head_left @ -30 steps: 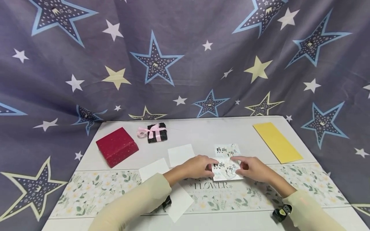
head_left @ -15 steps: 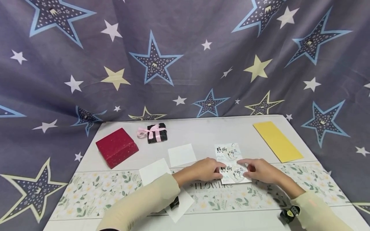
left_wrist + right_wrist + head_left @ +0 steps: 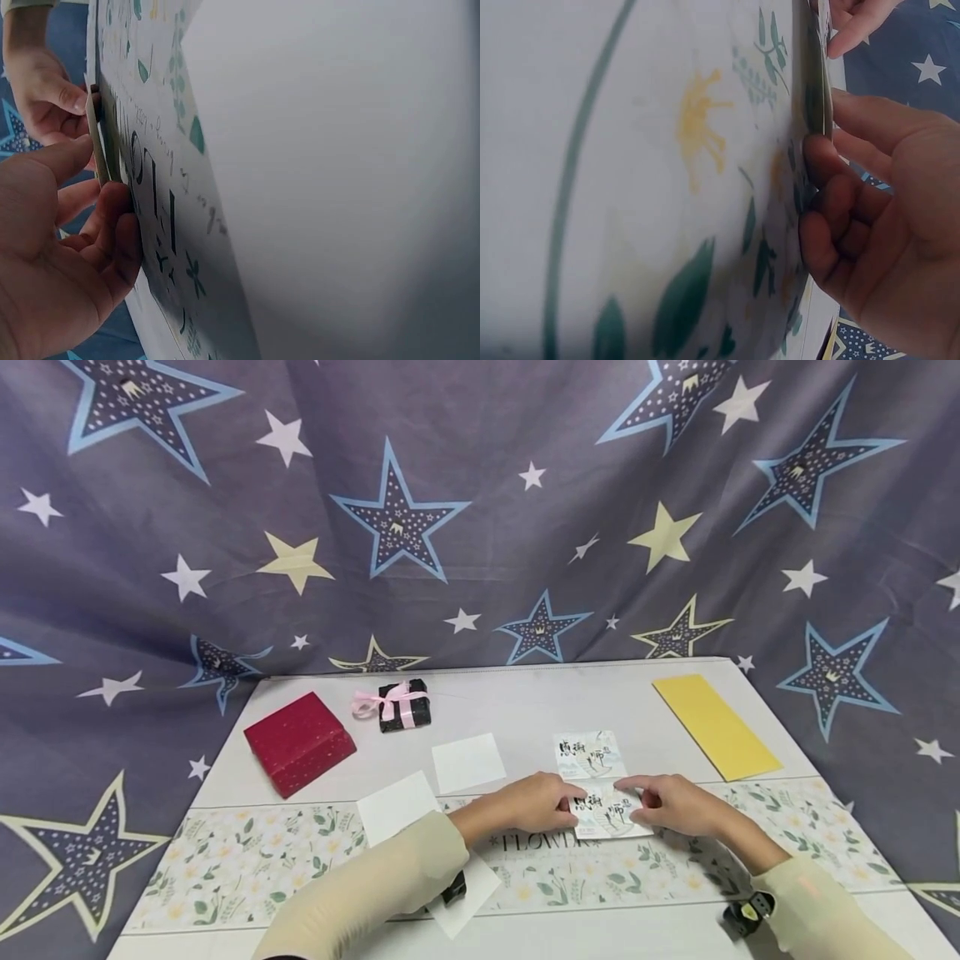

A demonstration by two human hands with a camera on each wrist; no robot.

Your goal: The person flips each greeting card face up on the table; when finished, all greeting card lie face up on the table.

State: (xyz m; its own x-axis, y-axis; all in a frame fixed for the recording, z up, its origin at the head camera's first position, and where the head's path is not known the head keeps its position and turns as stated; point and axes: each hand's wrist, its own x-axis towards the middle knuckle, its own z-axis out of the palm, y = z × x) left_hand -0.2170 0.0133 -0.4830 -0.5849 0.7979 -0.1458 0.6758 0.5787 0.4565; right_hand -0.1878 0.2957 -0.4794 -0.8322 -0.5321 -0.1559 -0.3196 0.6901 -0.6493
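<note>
A printed greeting card (image 3: 609,812) with black brush characters is held between both hands, just above or on the floral tablecloth. My left hand (image 3: 536,802) pinches its left edge, thumb on top and fingers curled beneath, as the left wrist view shows. Its right edge is gripped the same way by my right hand (image 3: 675,803). Beyond it lies a second printed card (image 3: 588,754) with matching characters; I cannot tell whether the two are joined. In the right wrist view the held card (image 3: 826,90) appears edge-on as a thin strip.
White paper sheets (image 3: 468,763) lie left of the cards, some partly under the left forearm. At the back left are a red box (image 3: 300,743) and a black parcel (image 3: 390,714) with pink ribbon. A yellow envelope-like piece (image 3: 716,727) lies far right. A star-patterned curtain hangs behind.
Both hands moved the near card right and slightly toward me, showing more of the card beyond it. In the last half second the hands have stayed nearly still.
</note>
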